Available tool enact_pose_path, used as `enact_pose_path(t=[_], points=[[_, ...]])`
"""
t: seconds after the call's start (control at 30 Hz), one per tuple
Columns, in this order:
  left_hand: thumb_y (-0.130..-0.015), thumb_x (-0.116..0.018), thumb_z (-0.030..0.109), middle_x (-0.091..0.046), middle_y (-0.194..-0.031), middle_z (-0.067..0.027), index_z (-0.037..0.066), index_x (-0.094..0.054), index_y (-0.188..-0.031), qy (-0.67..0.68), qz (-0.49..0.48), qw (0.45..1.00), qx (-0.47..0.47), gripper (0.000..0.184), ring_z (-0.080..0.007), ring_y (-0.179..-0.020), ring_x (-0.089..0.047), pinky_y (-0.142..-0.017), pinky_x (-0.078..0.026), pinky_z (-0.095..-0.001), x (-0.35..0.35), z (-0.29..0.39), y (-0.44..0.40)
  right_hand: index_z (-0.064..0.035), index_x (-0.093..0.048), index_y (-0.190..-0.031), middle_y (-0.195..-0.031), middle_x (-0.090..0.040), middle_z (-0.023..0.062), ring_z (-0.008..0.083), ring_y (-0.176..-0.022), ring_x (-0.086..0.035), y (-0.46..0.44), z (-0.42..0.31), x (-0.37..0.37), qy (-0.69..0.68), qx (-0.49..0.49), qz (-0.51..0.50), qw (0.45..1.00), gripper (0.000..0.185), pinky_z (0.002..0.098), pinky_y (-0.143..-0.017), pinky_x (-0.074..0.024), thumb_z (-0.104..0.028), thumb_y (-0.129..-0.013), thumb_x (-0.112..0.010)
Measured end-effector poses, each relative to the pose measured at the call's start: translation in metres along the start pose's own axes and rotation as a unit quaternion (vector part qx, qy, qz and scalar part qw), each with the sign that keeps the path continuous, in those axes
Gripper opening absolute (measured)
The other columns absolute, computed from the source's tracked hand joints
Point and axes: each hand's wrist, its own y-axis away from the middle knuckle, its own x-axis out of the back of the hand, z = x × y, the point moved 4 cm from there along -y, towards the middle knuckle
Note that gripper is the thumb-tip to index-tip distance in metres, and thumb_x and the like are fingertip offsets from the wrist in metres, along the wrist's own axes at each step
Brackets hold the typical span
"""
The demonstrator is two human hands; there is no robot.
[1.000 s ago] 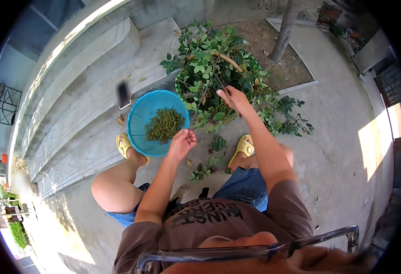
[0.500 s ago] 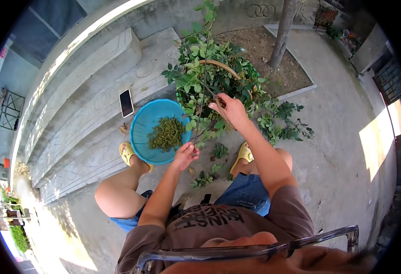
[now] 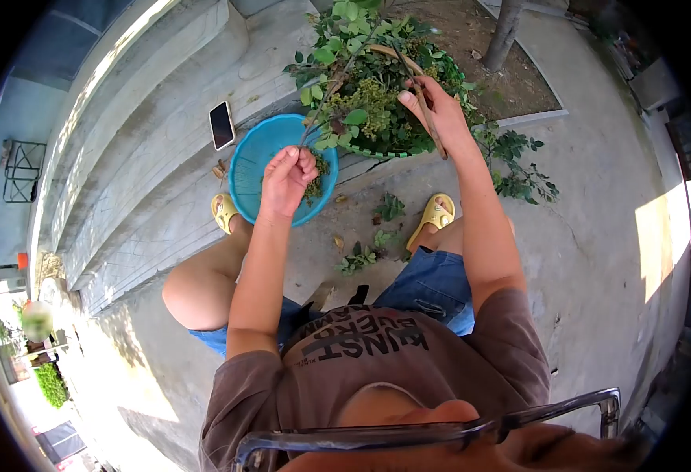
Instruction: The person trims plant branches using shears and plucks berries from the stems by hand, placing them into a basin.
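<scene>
My left hand point(image 3: 284, 181) is closed around the lower end of a leafy branch point(image 3: 334, 86), above the blue basin point(image 3: 243, 169). The branch slants up and away, bearing green leaves and clusters of small green berries point(image 3: 373, 106). In my right hand point(image 3: 440, 114) is a pair of shears point(image 3: 430, 118), apparently with brown handles and a dark, narrow blade pointing away from me. Its blade end is beside the foliage. Small green berry clusters point(image 3: 319, 177) lie in the basin, partly hidden by my left hand. Beyond, a green-rimmed basket point(image 3: 393, 154) is heaped with cut branches.
A phone point(image 3: 221, 126) lies on the concrete steps point(image 3: 157, 141) at left. Leafy cuttings point(image 3: 522, 169) stick out right of the basket, with leaf scraps point(image 3: 359, 258) on the ground between my feet. A tree trunk point(image 3: 504, 35) stands in a soil bed behind.
My left hand has risen with the branch, from the basin's near edge to over the basin. My right hand has moved right and away from me with the shears. The view has tilted down.
</scene>
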Motion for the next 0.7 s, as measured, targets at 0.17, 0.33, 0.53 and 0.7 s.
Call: enact_pose_path(t=[0.17, 0.33, 0.53, 0.7], points=[[-0.092, -0.056, 0.012, -0.051, -0.077, -0.0049, 0.003, -0.058, -0.085, -0.038, 0.028, 0.998, -0.052, 0.012, -0.0148, -0.07, -0.045, -0.058, -0.035, -0.0272, -0.04, 0.03, -0.004, -0.007, -0.056, -0.119, -0.086, -0.063, 0.0067, 0.0159, -0.075, -0.058, 0.005, 0.011, 0.006, -0.036, 0.004, 0.032, 0.999, 0.057, 0.0285, -0.068, -0.0463, -0.053, -0.086, -0.059], [-0.087, -0.065, 0.009, -0.054, -0.068, -0.0005, 0.003, -0.061, -0.083, -0.161, 0.074, 0.981, -0.078, 0.008, -0.0079, -0.058, -0.042, -0.053, -0.033, -0.0234, -0.056, -0.015, -0.028, -0.0075, -0.058, -0.115, -0.073, -0.054, -0.0009, 0.0072, -0.062, -0.048, 0.016, 0.01, 0.015, -0.169, -0.059, 0.041, 0.983, 0.048, 0.0218, -0.058, -0.0411, -0.047, -0.088, -0.06], [-0.087, -0.066, 0.02, -0.044, -0.062, 0.0041, 0.003, -0.054, -0.072, -0.455, 0.154, 0.877, -0.029, 0.025, -0.0081, -0.057, -0.036, -0.052, -0.034, -0.0271, -0.031, -0.144, -0.059, -0.0068, -0.058, -0.113, -0.075, -0.058, 0.0001, 0.0075, -0.065, -0.052, 0.022, 0.021, 0.02, -0.172, -0.067, 0.048, 0.982, 0.05, 0.0222, -0.059, -0.0418, -0.048, -0.085, -0.064], [-0.081, -0.069, 0.024, -0.06, -0.065, -0.0081, 0.001, -0.059, -0.076, -0.487, 0.174, 0.856, -0.008, 0.026, -0.0177, -0.056, -0.052, -0.056, -0.044, -0.0323, -0.014, -0.193, -0.069, -0.0064, -0.058, -0.113, -0.074, -0.058, 0.0005, 0.0078, -0.065, -0.052, 0.028, 0.025, 0.015, -0.109, -0.063, 0.031, 0.992, 0.048, 0.0227, -0.058, -0.0423, -0.046, -0.087, -0.063]])
